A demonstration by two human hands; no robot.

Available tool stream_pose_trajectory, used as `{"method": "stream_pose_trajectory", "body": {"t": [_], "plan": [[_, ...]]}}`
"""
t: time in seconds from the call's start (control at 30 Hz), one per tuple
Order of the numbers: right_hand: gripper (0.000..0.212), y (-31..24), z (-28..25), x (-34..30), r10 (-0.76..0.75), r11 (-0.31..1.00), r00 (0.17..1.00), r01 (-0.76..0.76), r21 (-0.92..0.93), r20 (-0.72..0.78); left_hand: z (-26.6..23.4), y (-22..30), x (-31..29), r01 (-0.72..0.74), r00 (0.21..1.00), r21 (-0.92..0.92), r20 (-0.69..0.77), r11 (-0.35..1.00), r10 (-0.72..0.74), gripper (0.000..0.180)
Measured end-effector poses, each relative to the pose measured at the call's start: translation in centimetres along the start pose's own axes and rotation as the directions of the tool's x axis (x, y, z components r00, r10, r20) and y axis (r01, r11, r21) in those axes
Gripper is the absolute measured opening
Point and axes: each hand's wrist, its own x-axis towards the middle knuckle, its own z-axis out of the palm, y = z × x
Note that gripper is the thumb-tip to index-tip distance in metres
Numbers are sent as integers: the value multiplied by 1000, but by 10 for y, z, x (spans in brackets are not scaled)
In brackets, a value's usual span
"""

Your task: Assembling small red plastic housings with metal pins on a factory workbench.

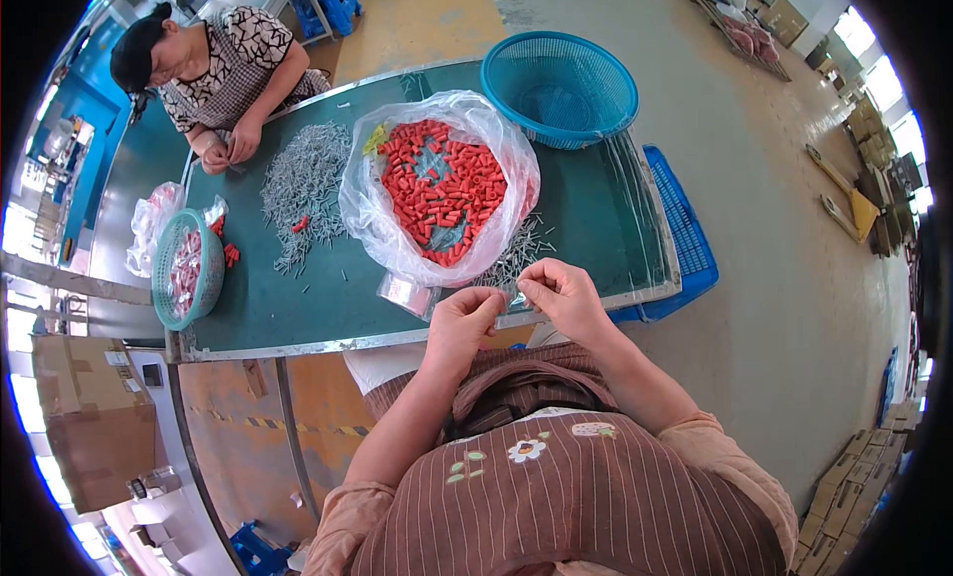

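Observation:
At the table's near edge my left hand (464, 324) is closed in a pinch, fingertips toward my right hand. My right hand (566, 300) pinches too, just to its right and slightly higher. Something thin and clear seems to lie between the fingertips, too small to make out. Right beyond my hands, grey screws (523, 247) lie loose on the table. A large clear plastic bag (369, 205) stands open behind them, full of small red plugs (434, 192). A small clear packet (407, 294) lies beside my left hand.
The green table (268, 313) has a metal edge. A bigger screw pile (308, 169) lies left of the bag. A blue basket (561, 90) stands far right, a green basket (189, 268) with packets far left. Across the table, a co-worker's hands (233, 147) are together.

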Motion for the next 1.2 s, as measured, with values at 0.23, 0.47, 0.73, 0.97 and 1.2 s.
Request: {"method": "stream_pose_trajectory", "body": {"t": [0.23,0.47,0.73,0.97,1.2], "plan": [[11,-22,1,-6,-369,883,912,284,-374,-178,-7,-3,5,-18,999,-21,-33,1000,18,16],[18,-45,1,-14,-136,919,989,146,-367,52,4,-9,6,-305,938,321,-61,897,341,14],[16,-26,-1,-12,-11,945,994,46,-325,108,7,-5,-4,-479,844,628,139,614,518,12],[15,-19,5,-15,-80,920,994,104,-377,79,10,-6,-6,-397,888,583,47,709,458,13],[14,-20,9,-11,-30,917,999,36,-398,22,6,-10,-1,-301,948,344,4,889,319,12]]}}
